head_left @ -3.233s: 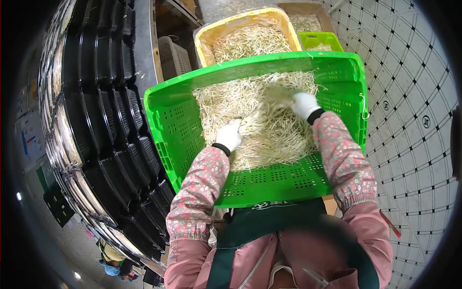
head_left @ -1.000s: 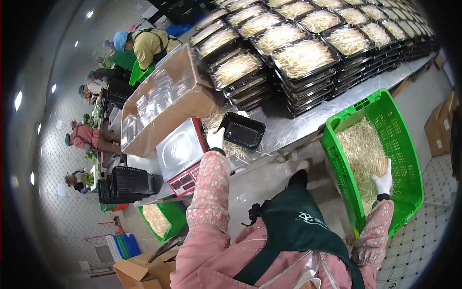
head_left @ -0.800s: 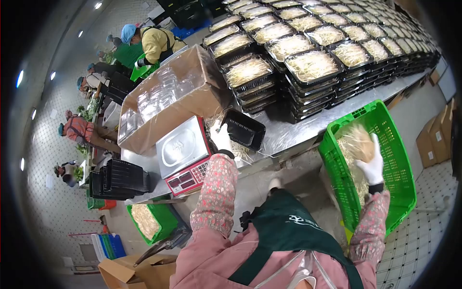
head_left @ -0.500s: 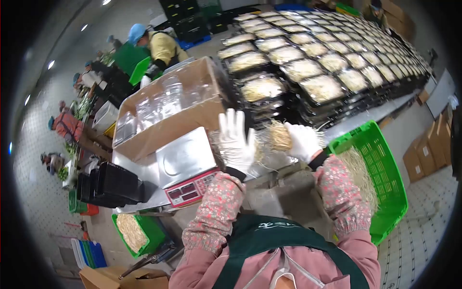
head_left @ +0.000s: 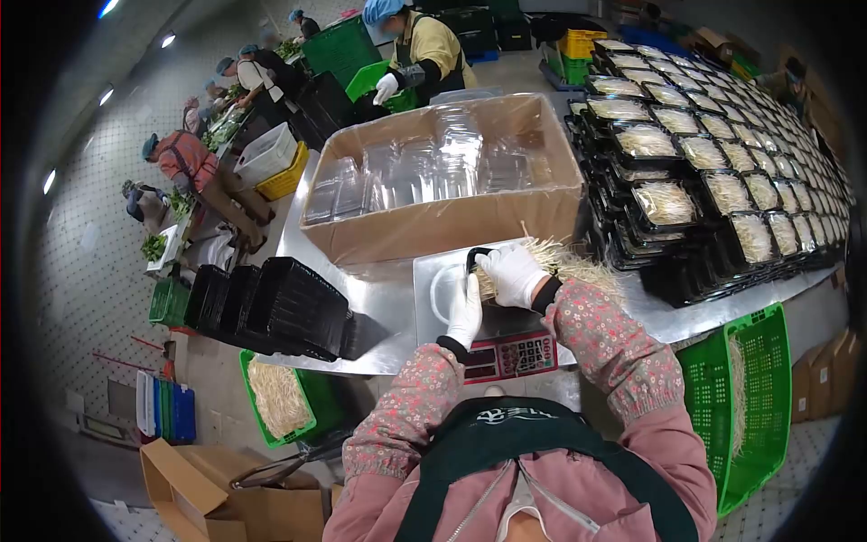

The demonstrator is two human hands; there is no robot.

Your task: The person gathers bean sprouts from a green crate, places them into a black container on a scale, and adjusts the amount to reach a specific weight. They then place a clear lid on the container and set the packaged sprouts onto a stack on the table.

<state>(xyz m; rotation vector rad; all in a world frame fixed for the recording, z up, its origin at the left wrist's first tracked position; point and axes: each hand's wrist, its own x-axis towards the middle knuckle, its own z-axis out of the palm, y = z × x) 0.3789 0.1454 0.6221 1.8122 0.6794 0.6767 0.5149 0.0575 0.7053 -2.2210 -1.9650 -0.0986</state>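
Observation:
My left hand (head_left: 465, 313) is closed on the near left side of a small black tray (head_left: 475, 256), which is mostly hidden by my hands. Fingers curled, my right hand (head_left: 513, 275) holds pale sprouts (head_left: 488, 287) at the tray. Underneath is the metal plate of a scale (head_left: 432, 291) with a red keypad front (head_left: 513, 358). A loose pile of pale sprouts (head_left: 578, 271) lies right of the scale, beside my right hand.
Behind the scale is a cardboard box (head_left: 442, 226) of clear lids. Black trays (head_left: 293, 307) are stacked left; filled packs (head_left: 664, 203) stand right. Green crates (head_left: 759, 406) (head_left: 321, 397) flank me below the table. A co-worker (head_left: 429, 54) stands beyond the box.
The view has swung right. My left hand went from open and spread to closed at the tray. My right hand has carried sprouts from beside the right crate to the tray on the scale.

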